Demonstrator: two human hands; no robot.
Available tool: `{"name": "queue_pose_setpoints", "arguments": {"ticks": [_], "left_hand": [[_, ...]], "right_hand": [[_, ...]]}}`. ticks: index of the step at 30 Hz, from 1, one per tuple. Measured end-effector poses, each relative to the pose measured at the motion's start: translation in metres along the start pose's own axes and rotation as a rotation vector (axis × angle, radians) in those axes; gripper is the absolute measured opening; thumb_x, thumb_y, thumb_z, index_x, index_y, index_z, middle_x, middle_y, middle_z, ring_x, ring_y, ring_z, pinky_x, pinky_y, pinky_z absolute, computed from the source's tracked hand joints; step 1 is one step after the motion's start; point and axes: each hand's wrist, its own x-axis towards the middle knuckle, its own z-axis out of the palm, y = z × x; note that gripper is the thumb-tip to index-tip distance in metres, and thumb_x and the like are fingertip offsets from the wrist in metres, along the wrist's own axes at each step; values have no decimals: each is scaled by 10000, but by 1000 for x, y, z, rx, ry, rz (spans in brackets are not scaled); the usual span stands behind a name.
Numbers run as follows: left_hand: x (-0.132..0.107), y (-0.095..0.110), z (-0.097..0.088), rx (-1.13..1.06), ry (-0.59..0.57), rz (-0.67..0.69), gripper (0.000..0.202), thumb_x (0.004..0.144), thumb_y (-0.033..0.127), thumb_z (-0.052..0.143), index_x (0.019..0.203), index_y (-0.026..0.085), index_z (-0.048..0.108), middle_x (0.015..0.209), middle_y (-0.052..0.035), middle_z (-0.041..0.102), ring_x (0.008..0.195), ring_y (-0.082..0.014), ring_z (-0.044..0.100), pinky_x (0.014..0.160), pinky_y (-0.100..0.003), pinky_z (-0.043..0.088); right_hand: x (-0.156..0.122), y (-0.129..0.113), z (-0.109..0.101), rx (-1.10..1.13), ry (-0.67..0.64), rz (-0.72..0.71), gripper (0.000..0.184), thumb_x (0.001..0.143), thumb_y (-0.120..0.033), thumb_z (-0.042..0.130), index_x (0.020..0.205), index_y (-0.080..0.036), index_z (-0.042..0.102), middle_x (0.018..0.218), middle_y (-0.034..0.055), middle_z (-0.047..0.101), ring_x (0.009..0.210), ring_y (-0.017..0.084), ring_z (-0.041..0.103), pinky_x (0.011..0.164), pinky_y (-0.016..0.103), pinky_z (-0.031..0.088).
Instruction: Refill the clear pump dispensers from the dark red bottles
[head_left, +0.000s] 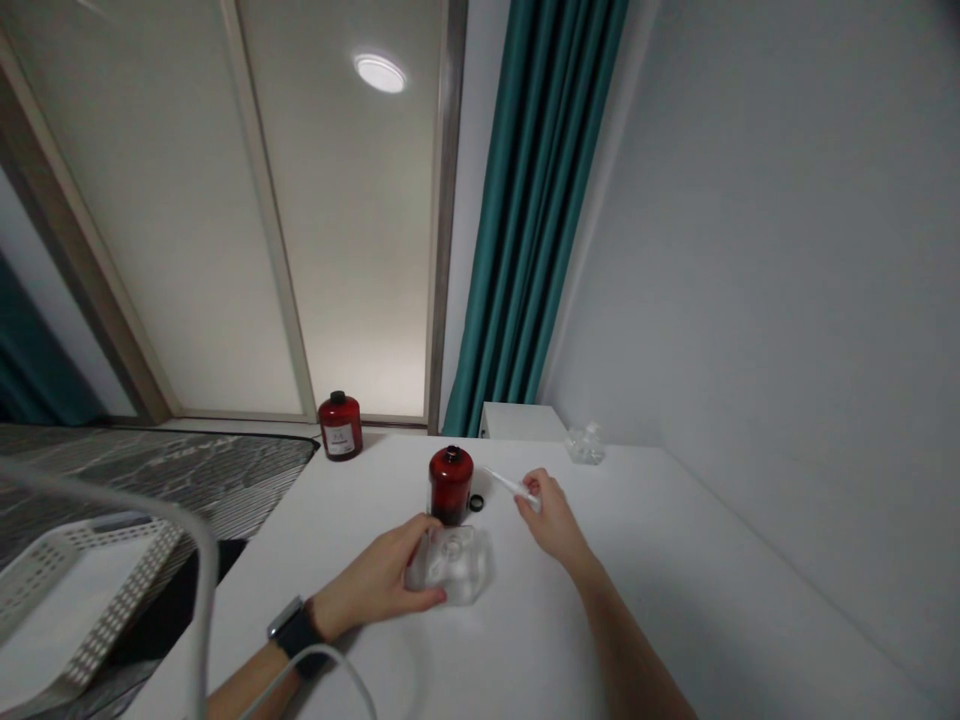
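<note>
My left hand [390, 580], with a watch at its wrist, is closed around the side of a clear, square-shaped bottle [457, 562] on the white table. A round neck shows at the bottle's top. Directly behind it stands a dark red bottle [451, 488] with its mouth uncovered. A small black cap [476, 503] lies at the red bottle's right side. To the right, my right hand [549, 512] pinches a slim white pen-like stick [508, 482] that points up and left toward the red bottle; its exact kind I cannot make out.
A second red bottle [340, 428], black-capped and labelled, stands at the table's far left corner. Another clear bottle [585, 445] stands at the far right. A white perforated basket [82, 600] is at lower left. A pale cable [202, 600] crosses the near left view.
</note>
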Motion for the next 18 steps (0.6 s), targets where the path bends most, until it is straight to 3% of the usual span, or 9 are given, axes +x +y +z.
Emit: {"name": "queue_pose_setpoints", "arguments": {"ticks": [4,7,11,18], "left_hand": [[0,6,-3,16,18,16,502,696,314,733,1142,217,525,969,-8,597,797,-196,559,713,-278,428],[-1,9,-6,60,47,30,514,675,339,741,1125,205,534,985,-29,591,825,-214,555,729,-297,428],[-4,7,-9,98,56,47,513,660,355,747,1107,204,545,985,-40,585,847,-231,553,745,-316,431],[-3,3,-9,133,54,81,572,648,412,766,1131,198,547,1033,-69,585,930,-274,561,793,-352,446]], "right_hand": [[2,-19,-21,140,47,-17,158,843,-332,524,964,-233,503,898,36,592,855,220,585,756,334,487],[-5,-36,-27,235,-27,-68,165,849,-356,553,955,-230,548,882,24,598,785,192,582,702,296,488],[-16,-55,-23,389,-179,-173,111,825,-258,597,932,-228,586,873,18,592,787,179,574,692,268,474],[-20,-64,-24,402,-270,-261,165,792,-136,572,928,-230,569,898,17,561,816,178,572,733,275,464]]}}
